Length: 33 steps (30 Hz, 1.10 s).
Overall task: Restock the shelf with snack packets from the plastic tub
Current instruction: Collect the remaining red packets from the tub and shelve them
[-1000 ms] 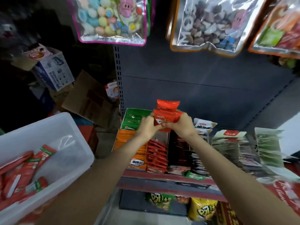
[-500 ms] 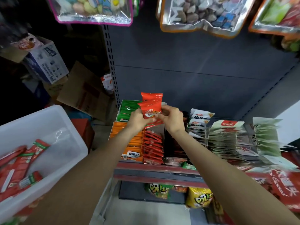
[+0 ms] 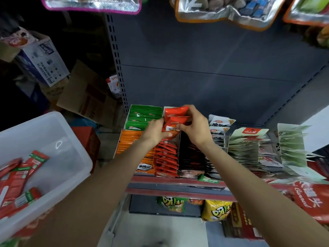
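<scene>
A small stack of red snack packets [image 3: 175, 120] is held between both hands over the shelf's row of red packets [image 3: 166, 157]. My left hand [image 3: 154, 131] grips the stack's left side and bottom. My right hand [image 3: 195, 125] grips its right side, fingers curled over the top. The clear plastic tub [image 3: 58, 139] is at the lower left and holds more long red packets [image 3: 19, 177]. The shelf [image 3: 178, 186] edge runs below the rows.
Green packets [image 3: 144, 116] and orange packets [image 3: 133, 145] fill boxes left of the red row; dark, white and pale green packets [image 3: 292, 148] stand to the right. Big bags [image 3: 220, 9] hang overhead. Cardboard boxes [image 3: 42, 57] sit at the left. Yellow bags [image 3: 216, 210] lie below.
Both hands have brought the red packet stack down, closer to the red row on the shelf. The view has tipped downward.
</scene>
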{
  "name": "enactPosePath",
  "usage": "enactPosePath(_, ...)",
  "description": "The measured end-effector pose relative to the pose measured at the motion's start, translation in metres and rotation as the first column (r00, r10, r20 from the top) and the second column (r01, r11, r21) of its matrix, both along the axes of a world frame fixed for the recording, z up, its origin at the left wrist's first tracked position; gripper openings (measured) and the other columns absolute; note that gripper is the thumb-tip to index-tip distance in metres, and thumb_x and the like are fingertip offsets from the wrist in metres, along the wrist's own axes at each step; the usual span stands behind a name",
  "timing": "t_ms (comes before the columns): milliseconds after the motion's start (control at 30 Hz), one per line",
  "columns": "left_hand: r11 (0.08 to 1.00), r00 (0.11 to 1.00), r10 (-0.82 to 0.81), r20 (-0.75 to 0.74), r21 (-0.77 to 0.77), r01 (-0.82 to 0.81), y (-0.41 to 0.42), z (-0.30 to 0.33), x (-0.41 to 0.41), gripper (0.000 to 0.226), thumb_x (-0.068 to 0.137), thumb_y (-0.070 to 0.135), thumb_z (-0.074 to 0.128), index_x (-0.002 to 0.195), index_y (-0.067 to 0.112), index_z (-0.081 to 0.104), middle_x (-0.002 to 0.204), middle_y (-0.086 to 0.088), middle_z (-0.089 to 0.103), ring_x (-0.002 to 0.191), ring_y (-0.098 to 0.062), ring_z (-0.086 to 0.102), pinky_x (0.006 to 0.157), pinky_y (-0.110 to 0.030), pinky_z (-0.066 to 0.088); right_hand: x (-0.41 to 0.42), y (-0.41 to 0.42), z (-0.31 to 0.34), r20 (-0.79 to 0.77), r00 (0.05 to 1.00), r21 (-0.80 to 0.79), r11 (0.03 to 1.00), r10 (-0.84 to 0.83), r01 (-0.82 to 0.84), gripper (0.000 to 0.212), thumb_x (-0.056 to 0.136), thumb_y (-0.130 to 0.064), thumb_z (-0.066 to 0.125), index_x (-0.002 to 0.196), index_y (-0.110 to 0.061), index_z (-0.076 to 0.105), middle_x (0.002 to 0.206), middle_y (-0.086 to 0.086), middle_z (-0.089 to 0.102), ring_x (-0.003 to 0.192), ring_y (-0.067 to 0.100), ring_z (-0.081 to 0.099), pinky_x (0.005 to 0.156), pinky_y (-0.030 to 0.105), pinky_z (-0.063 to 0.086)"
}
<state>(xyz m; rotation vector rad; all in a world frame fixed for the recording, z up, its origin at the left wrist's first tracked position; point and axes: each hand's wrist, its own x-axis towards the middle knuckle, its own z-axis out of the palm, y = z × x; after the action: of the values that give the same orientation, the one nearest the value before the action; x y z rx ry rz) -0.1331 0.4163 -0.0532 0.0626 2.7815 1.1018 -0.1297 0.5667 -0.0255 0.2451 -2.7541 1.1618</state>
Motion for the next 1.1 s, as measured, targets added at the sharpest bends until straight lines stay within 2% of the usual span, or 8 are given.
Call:
enactPosePath(267, 0.991, 0.997, 0.047, -0.069, 0.129, -0.038, -0.008, 0.009, 0.005, 0.042, 0.083, 0.007, 0.069, 0.121, 0.008, 0.051, 0.107, -0.008, 0.066, 0.087, -0.013, 0.062, 0.080, -0.027, 0.053, 0.001, -0.004, 0.010, -0.100, 0.993, 0.322, 0.947, 0.062, -0.026, 0.018, 0.087, -0.011, 0.061, 0.104, -0.008, 0.059, 0.097, 0.010, 0.064, 0.092, 0.027, 0.059, 0.074, 0.036, 0.049)
enactPosePath(400, 0.990, 0.987, 0.095, -0.130, 0.114, -0.081, -0.006, 0.007, 0.002, 0.034, 0.086, 0.007, 0.065, 0.118, 0.004, 0.052, 0.113, -0.010, 0.064, 0.104, -0.017, 0.061, 0.089, -0.028, 0.049, 0.002, -0.008, 0.007, -0.196, 0.972, 0.485, 0.874, 0.129, -0.019, 0.018, 0.089, -0.008, 0.057, 0.107, -0.006, 0.058, 0.095, 0.009, 0.059, 0.093, 0.028, 0.055, 0.064, 0.037, 0.048)
enactPosePath(500, 0.998, 0.991, 0.042, -0.129, 0.058, -0.035, -0.008, 0.007, -0.005, 0.041, 0.083, 0.012, 0.070, 0.120, 0.007, 0.054, 0.118, -0.009, 0.063, 0.114, -0.022, 0.057, 0.099, -0.039, 0.045, 0.002, -0.009, 0.004, -0.240, 0.960, 0.607, 0.794, 0.146, 0.031, 0.029, 0.069, 0.001, 0.073, 0.095, -0.005, 0.062, 0.081, 0.009, 0.059, 0.076, 0.031, 0.060, 0.051, 0.030, 0.039)
enactPosePath(600, 0.994, 0.973, 0.046, -0.228, 0.105, -0.022, -0.009, 0.012, -0.004, 0.048, 0.081, 0.017, 0.072, 0.124, 0.011, 0.053, 0.120, -0.005, 0.061, 0.112, -0.019, 0.056, 0.099, -0.034, 0.045, 0.004, -0.011, 0.009, -0.330, 0.928, 0.631, 0.771, 0.171, 0.082, 0.042, 0.042, 0.007, 0.082, 0.077, -0.006, 0.062, 0.065, 0.008, 0.057, 0.055, 0.028, 0.056, 0.042, 0.025, 0.039)
enactPosePath(700, 0.986, 0.952, 0.046, -0.303, 0.169, 0.006, -0.012, 0.014, 0.002, 0.045, 0.082, 0.020, 0.071, 0.122, 0.012, 0.053, 0.114, -0.003, 0.064, 0.102, -0.014, 0.061, 0.092, -0.030, 0.050, 0.005, -0.013, 0.019, -0.309, 0.931, 0.658, 0.751, 0.195, 0.061, 0.040, 0.047, 0.011, 0.077, 0.080, -0.004, 0.061, 0.068, 0.010, 0.056, 0.057, 0.030, 0.056, 0.046, 0.027, 0.038)
enactPosePath(800, 0.997, 0.975, -0.054, -0.214, 0.042, 0.065, -0.016, 0.011, 0.003, 0.032, 0.090, 0.018, 0.061, 0.120, 0.009, 0.056, 0.106, -0.009, 0.068, 0.096, -0.019, 0.065, 0.086, -0.031, 0.053, 0.001, -0.013, 0.018, -0.122, 0.974, 0.679, 0.731, 0.191, -0.059, 0.031, 0.082, 0.000, 0.060, 0.112, -0.008, 0.055, 0.101, 0.012, 0.057, 0.092, 0.032, 0.059, 0.063, 0.034, 0.043)
enactPosePath(867, 0.993, 0.987, -0.110, -0.119, -0.061, 0.103, -0.018, 0.008, 0.001, 0.032, 0.093, 0.018, 0.057, 0.123, 0.010, 0.055, 0.108, -0.011, 0.067, 0.097, -0.023, 0.065, 0.083, -0.031, 0.052, 0.000, -0.012, 0.015, -0.023, 0.981, 0.651, 0.748, 0.190, -0.130, 0.040, 0.089, -0.010, 0.058, 0.127, -0.015, 0.047, 0.115, 0.009, 0.050, 0.107, 0.028, 0.054, 0.072, 0.037, 0.048)
enactPosePath(1100, 0.993, 0.986, -0.062, -0.152, -0.110, 0.046, -0.027, 0.013, 0.001, 0.045, 0.085, 0.008, 0.065, 0.128, 0.014, 0.054, 0.130, -0.006, 0.055, 0.118, -0.022, 0.053, 0.099, -0.039, 0.046, -0.002, -0.019, 0.010, 0.075, 0.977, 0.696, 0.692, 0.198, -0.194, 0.035, 0.086, -0.032, 0.065, 0.115, -0.013, 0.060, 0.115, 0.006, 0.058, 0.111, 0.024, 0.044, 0.086, 0.033, 0.040)
